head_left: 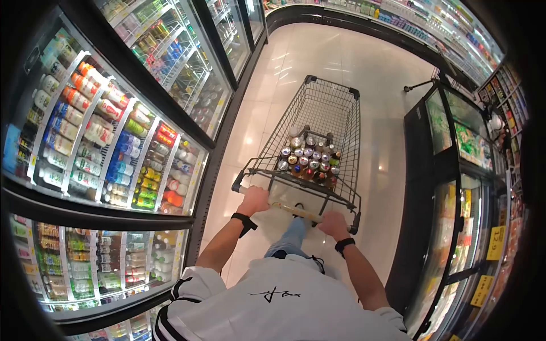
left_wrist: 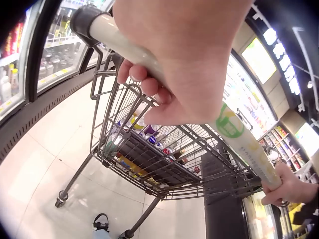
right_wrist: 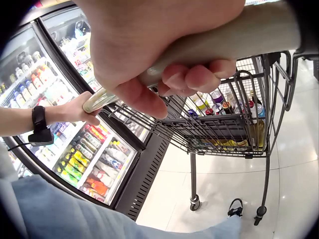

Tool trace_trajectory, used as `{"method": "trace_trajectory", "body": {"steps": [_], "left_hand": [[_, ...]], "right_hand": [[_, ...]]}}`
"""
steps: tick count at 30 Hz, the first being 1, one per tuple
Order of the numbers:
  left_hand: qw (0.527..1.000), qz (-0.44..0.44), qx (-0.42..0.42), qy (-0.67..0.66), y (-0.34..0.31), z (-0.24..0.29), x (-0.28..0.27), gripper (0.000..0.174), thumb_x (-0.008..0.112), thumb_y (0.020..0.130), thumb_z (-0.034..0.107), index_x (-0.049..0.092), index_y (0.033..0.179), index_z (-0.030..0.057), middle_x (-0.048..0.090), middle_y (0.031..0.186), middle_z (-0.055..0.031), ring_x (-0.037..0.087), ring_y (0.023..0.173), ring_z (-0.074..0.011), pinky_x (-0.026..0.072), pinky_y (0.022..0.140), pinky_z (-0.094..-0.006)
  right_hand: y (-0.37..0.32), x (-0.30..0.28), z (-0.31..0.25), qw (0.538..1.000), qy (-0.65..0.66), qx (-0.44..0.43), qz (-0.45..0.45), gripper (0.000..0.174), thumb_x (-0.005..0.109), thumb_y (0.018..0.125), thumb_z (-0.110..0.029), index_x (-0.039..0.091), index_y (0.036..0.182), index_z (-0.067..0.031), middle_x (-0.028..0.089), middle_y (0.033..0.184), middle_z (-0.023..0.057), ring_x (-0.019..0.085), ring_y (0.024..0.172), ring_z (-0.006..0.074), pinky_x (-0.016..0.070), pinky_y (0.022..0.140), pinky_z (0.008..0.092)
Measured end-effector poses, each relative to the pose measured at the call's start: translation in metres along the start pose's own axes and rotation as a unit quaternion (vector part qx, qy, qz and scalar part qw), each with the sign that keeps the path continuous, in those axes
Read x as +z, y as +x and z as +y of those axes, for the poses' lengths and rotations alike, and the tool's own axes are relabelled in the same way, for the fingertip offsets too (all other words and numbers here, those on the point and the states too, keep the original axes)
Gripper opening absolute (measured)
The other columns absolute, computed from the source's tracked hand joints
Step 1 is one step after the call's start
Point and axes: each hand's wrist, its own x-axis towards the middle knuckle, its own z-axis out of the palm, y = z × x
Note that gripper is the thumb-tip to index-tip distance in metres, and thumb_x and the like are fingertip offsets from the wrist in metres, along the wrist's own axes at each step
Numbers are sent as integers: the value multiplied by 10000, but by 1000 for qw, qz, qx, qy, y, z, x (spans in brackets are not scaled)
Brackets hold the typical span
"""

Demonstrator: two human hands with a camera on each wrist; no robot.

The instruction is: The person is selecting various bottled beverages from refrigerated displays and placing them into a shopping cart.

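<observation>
A wire shopping cart (head_left: pixel 330 108) stands in front of the person, with several cans and bottles (head_left: pixel 310 156) grouped at its near end. The left hand (head_left: pixel 255 199) grips the left part of the cart's pale handlebar (head_left: pixel 296 212); in the left wrist view, the fingers (left_wrist: pixel 149 85) of that hand (left_wrist: pixel 184 59) curl round the bar (left_wrist: pixel 251 157). On the right part of the bar, the right hand (head_left: pixel 334 224) has its grip, and the right wrist view shows its fingers (right_wrist: pixel 199 78) wrapped under the bar (right_wrist: pixel 249 32).
Glass-door refrigerators (head_left: pixel 102 125) full of bottles line the left side. Black freezer cabinets (head_left: pixel 429 187) stand on the right, with price signs (head_left: pixel 482 290) beside them. Pale tiled floor (head_left: pixel 307 45) runs between, up to a curved shelf edge (head_left: pixel 341 12) at the far end.
</observation>
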Motion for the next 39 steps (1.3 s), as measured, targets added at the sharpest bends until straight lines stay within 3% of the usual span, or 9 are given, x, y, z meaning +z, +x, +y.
{"method": "trace_trajectory", "body": {"steps": [6, 8, 14, 17, 19, 24, 30, 33, 39], "left_hand": [[999, 32, -11, -41, 85, 13, -29, 174, 681, 634, 222, 705, 748, 93, 678, 689, -138, 679, 693, -328, 518, 717, -434], [995, 80, -3, -55, 117, 17, -35, 154, 681, 638, 214, 693, 738, 99, 672, 680, -133, 674, 683, -328, 510, 727, -427], [996, 47, -39, -68, 176, 40, -51, 225, 660, 640, 205, 700, 840, 111, 663, 674, -140, 665, 686, -331, 497, 726, -436], [992, 76, -62, -83, 207, 64, -58, 220, 660, 643, 206, 701, 840, 116, 664, 670, -135, 669, 683, -331, 499, 727, -438], [990, 46, -99, -93, 227, 79, -67, 170, 673, 656, 215, 691, 773, 92, 686, 716, -139, 687, 731, -313, 510, 759, -439], [983, 56, -159, -73, 273, 117, -82, 203, 660, 682, 220, 713, 841, 103, 688, 715, -145, 689, 719, -324, 512, 757, -443], [966, 64, -225, -106, 328, 191, -83, 163, 651, 681, 225, 688, 774, 96, 667, 679, -149, 670, 697, -346, 508, 743, -464], [954, 23, -277, -110, 352, 228, -94, 215, 662, 696, 266, 699, 838, 109, 694, 725, -134, 688, 711, -332, 533, 730, -458], [943, -19, -276, -185, 407, 271, -118, 277, 666, 720, 366, 718, 812, 110, 707, 739, -131, 701, 731, -324, 555, 697, -451]], "right_hand": [[78, -51, 62, 999, -27, -25, -5, 288, 636, 699, -304, 746, 825, -69, 699, 780, 153, 683, 774, 342, 551, 734, 450], [100, -74, 83, 999, -25, -29, -6, 271, 640, 698, -304, 736, 808, -76, 694, 780, 157, 672, 793, 348, 545, 752, 455], [154, -132, 138, 997, -49, -65, -8, 249, 643, 670, -287, 732, 776, -81, 690, 770, 164, 660, 815, 354, 542, 772, 457], [176, -159, 171, 993, -72, -90, 1, 242, 635, 656, -272, 731, 762, -77, 690, 762, 165, 664, 801, 349, 545, 764, 450], [194, -175, 195, 991, -89, -104, 8, 236, 629, 654, -263, 728, 752, -73, 691, 759, 166, 666, 792, 346, 546, 756, 445], [244, -216, 251, 980, -106, -171, -10, 223, 618, 669, -267, 705, 711, -66, 697, 738, 146, 681, 750, 316, 549, 691, 430], [292, -279, 331, 959, -127, -254, -24, 246, 622, 673, -270, 730, 745, -61, 693, 723, 151, 692, 731, 318, 562, 684, 427], [321, -298, 368, 947, -138, -290, -28, 248, 621, 679, -267, 734, 756, -60, 692, 710, 153, 695, 713, 324, 565, 677, 432], [380, -355, 417, 915, -196, -343, -84, 268, 616, 654, -273, 737, 758, -58, 698, 748, 165, 698, 757, 336, 567, 712, 434]]}}
